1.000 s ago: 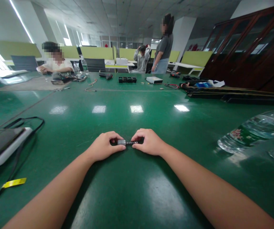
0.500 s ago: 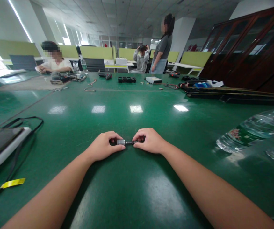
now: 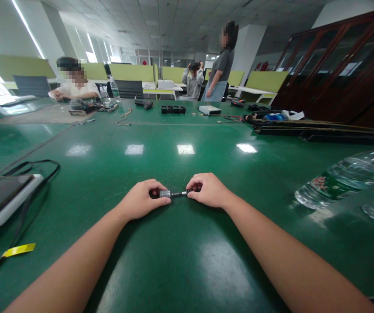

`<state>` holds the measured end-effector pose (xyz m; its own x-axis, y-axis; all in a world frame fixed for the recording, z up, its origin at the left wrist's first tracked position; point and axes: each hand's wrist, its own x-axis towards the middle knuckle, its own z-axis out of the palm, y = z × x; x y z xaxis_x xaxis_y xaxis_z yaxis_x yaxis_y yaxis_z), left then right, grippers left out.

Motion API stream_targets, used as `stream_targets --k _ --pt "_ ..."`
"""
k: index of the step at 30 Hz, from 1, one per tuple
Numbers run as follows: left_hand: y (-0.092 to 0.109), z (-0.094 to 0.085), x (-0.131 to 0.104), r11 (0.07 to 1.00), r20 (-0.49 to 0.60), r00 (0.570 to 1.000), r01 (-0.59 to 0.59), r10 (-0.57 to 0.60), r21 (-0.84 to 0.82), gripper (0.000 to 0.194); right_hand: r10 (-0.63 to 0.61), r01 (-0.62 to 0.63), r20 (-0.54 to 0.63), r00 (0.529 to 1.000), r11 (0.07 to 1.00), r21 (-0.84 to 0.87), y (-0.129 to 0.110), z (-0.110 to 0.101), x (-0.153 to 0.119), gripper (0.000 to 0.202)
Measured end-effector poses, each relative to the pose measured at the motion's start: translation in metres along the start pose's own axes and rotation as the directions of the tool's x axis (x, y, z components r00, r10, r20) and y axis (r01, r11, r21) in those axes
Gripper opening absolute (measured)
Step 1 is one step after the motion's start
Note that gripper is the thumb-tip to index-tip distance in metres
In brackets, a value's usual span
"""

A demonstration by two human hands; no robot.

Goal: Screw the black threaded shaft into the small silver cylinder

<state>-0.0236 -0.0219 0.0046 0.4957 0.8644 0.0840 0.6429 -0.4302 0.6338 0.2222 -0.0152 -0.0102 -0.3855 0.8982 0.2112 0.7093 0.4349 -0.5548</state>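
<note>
Between my two hands, just above or on the green table, lies a slim tool-like piece: a silver cylinder on the left with a thin dark shaft running to the right. My left hand pinches the silver cylinder between thumb and fingers. On the other side, my right hand closes on a dark, ridged part at the shaft's right end. The fingers partly cover both ends, so the exact kind of the piece cannot be made out.
A phone on a white block with a black cable lies at left. Clear water bottles stand at right. Across the table are a black bracket, a white box, a power tool and long black strips. Several people are beyond.
My right hand has moved slightly right, away from the silver cylinder, and more of the shaft shows between the hands. My left hand has stayed in place.
</note>
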Motion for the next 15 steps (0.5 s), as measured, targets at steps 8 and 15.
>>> stream_targets --k 8,15 --pt "-0.0032 0.0002 -0.0011 1.0 -0.001 1.0 -0.004 0.004 -0.01 0.029 -0.033 0.033 0.016 0.999 0.999 0.0 -0.0047 -0.0005 -0.0006 0.009" --pt "-0.0035 0.0006 -0.0003 1.0 -0.003 1.0 -0.009 0.009 -0.018 0.029 -0.065 0.065 0.024 0.998 0.998 0.013 -0.0079 0.0011 -0.001 0.008"
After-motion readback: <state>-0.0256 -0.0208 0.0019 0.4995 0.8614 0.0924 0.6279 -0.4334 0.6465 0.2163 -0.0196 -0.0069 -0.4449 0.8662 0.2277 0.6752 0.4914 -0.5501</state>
